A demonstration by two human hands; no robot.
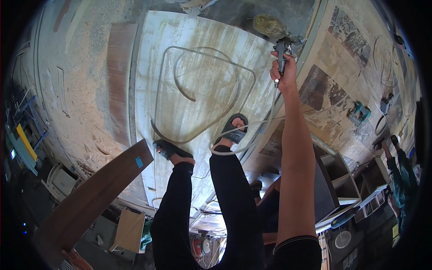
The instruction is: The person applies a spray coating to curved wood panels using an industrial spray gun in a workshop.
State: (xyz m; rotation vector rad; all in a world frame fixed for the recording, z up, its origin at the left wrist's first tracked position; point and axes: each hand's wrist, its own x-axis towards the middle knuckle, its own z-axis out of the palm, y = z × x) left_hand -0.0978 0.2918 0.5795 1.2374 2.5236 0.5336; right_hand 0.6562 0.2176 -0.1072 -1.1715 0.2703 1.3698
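Far out at the upper right, my right hand (pixel 288 73) is wrapped round the grip of a grey metal spray gun (pixel 282 53). A pale air hose (pixel 273 101) runs from the base of its handle back toward my feet. By the gun's front end lies a yellowish, cup-like shape (pixel 268 26); whether it is joined to the gun I cannot tell. At the lower left, my left hand (pixel 77 260) grips the near end of a long dark brown board (pixel 96 191). The board stands off tilted, with a small blue sticker (pixel 139 162) near its far end.
I stand in sandals on a stained pale sheet (pixel 198 96), where a loop of hose (pixel 157 85) lies. Another brown board (pixel 120 74) rests to the left. Open wooden cabinets (pixel 344 180), a green tool (pixel 359 112) and a person in green (pixel 405 180) are at the right.
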